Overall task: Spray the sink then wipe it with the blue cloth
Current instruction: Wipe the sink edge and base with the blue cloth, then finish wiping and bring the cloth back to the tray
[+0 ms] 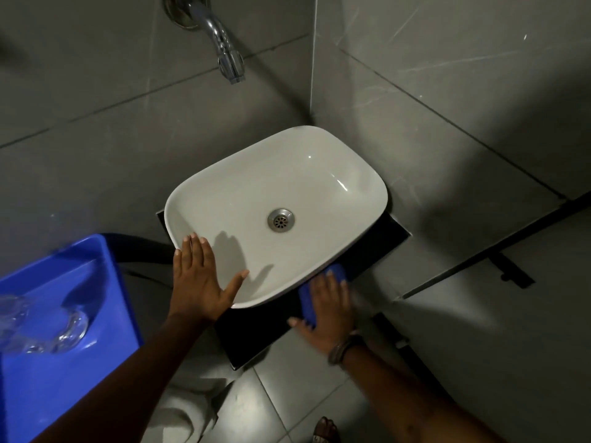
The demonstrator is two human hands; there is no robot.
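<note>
Left hand (200,278): open flat, fingers spread, palm on near rim of white ceramic basin sink (361,177), gripping nothing.
Right hand (329,311): flat, pressing folded blue cloth (335,272) onto black counter slab (256,330), just beside sink's front edge.

Count taken from where I stand. One sink (319,174), white, with one drain (280,220). One tap (220,39) on the wall above it. One dark shelf (265,327) under the sink. One blue cloth (308,303). Two hands of mine: my left hand (200,279), my right hand (329,314). One band (343,348) on my right wrist. One blue tray (64,362), holding clear glassware (68,327); blur prevents a piece count. One foot (324,430) seen at the bottom edge.
</note>
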